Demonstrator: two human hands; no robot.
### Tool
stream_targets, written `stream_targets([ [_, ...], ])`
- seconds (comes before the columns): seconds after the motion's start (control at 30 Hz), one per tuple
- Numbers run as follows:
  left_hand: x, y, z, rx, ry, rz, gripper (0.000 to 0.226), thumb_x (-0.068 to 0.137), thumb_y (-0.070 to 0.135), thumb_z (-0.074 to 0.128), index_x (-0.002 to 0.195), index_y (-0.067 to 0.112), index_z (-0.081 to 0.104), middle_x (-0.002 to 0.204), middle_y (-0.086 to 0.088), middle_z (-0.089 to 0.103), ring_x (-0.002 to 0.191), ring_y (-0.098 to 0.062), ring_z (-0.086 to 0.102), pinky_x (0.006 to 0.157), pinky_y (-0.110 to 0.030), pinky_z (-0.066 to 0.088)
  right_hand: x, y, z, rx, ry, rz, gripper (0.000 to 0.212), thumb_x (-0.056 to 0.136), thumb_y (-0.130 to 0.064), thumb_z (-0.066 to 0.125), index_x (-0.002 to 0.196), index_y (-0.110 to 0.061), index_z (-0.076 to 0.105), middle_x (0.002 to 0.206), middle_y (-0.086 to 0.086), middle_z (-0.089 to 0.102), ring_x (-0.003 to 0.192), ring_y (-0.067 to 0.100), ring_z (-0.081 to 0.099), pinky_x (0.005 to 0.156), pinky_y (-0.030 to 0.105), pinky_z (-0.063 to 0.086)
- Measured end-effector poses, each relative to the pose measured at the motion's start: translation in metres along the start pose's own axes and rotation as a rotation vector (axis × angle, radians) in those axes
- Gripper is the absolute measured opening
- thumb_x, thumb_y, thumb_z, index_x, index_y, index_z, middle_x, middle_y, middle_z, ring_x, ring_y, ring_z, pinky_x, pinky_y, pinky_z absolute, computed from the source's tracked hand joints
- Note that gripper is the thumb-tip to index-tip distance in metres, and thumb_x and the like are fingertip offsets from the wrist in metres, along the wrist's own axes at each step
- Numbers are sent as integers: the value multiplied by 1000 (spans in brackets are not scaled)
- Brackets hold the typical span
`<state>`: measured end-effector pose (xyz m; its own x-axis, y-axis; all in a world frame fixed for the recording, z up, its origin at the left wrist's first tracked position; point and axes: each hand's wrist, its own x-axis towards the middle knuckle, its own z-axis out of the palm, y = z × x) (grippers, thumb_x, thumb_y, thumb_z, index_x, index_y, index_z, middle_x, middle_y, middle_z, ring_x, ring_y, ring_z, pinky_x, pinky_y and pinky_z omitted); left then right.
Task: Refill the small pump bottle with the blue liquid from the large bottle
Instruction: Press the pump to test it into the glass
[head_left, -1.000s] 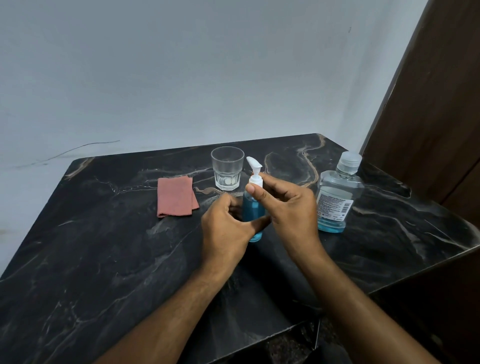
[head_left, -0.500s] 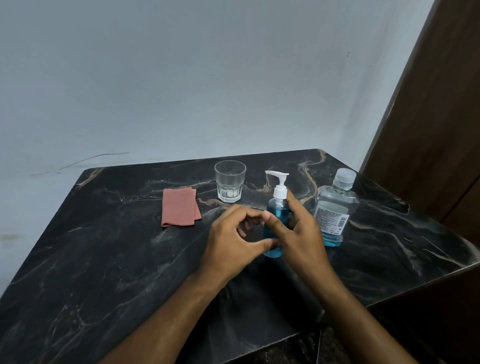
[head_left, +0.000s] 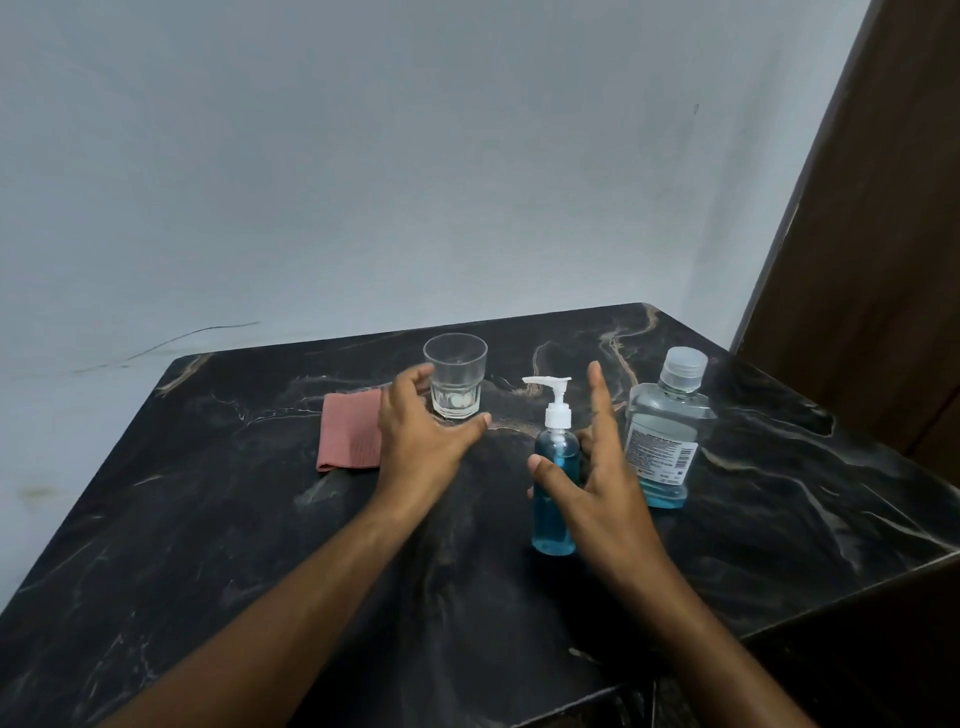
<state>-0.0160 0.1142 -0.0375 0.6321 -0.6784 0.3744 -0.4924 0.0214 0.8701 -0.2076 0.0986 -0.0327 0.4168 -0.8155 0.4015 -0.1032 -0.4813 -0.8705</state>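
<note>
A clear glass (head_left: 455, 376) is parked upright on the dark marble table (head_left: 208, 519), just past the left fingertips. A folded pink cloth (head_left: 349, 438) is laid flat beside those fingers.

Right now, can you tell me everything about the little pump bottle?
The pump bottle is small, slim and clear, looks like plastic, and is nearly full of blue liquid. A white pump is on top, its spout pointing left. It stands upright on the dark marble table, in front of the glass and left of the big bottle. The right hand is open beside it, thumb across its front; whether it touches is unclear. The left hand is apart.
</note>
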Motion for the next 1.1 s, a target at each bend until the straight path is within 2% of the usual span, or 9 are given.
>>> stream_targets([
  [0.1,24,-8,15,-17,34,-100,110,67,30,95,154,16,28,151,-7,39,139,-23,41,116,-42,39,3,-1,2,-57,3,-10,99,93,-13,62,149,-65,-1,121,-38,61,109,-23,53,82,-2,41],
  [0.2,43,-18,31,9,25,-110,125,65,34,95,160,16,15,160,-8,34,144,-25,38,118,-44,38,4,-1,0,-104,-19,-31,94,90,-11,58,147,-68,8,134,-6,62,114,2,62,97,25,51],
  [0.27,54,-23,38,28,16,-124,132,63,38,96,161,18,9,161,-7,35,145,-26,39,118,-47,38,6,2,-4,-116,-25,-44,90,88,-13,57,144,-69,15,126,-12,65,107,11,68,93,32,56],
  [0.33,62,-25,45,1,16,-141,135,61,39,97,162,18,9,159,-8,40,145,-26,41,118,-45,38,8,7,-9,-106,-19,-51,86,86,-13,59,143,-65,22,110,-25,67,91,7,71,77,16,57],
  [0.5,70,-30,55,-3,37,-143,130,59,45,97,160,21,18,155,-7,47,141,-24,46,107,-30,38,12,13,-10,-37,12,-49,81,77,-20,60,142,-56,29,97,-12,70,76,16,68,70,23,59],
  [0.63,69,-36,57,-26,63,-153,128,59,41,97,159,19,21,152,-7,50,137,-25,50,105,-29,40,15,17,-6,-53,4,-70,82,80,-17,59,145,-55,26,86,-17,66,68,5,61,67,14,51],
  [0.83,70,-43,47,-22,45,-149,129,57,35,99,158,18,20,145,-5,54,132,-23,54,107,-34,45,25,10,3,-35,-56,-103,86,94,-12,63,150,-56,15,112,-25,64,103,2,67,91,13,51],
  [1.0,71,-43,40,-44,5,-142,123,59,30,99,157,18,25,143,-3,54,130,-23,54,109,-45,48,25,1,15,-79,-75,-136,89,93,-13,69,149,-57,15,132,-14,58,119,2,60,103,19,48],
  [1.1,72,-41,38,-55,-4,-143,121,61,27,98,157,16,26,141,-3,55,130,-23,54,109,-45,48,23,-1,22,-104,-93,-141,88,93,-14,70,148,-56,16,147,-9,50,129,4,54,112,32,45],
])
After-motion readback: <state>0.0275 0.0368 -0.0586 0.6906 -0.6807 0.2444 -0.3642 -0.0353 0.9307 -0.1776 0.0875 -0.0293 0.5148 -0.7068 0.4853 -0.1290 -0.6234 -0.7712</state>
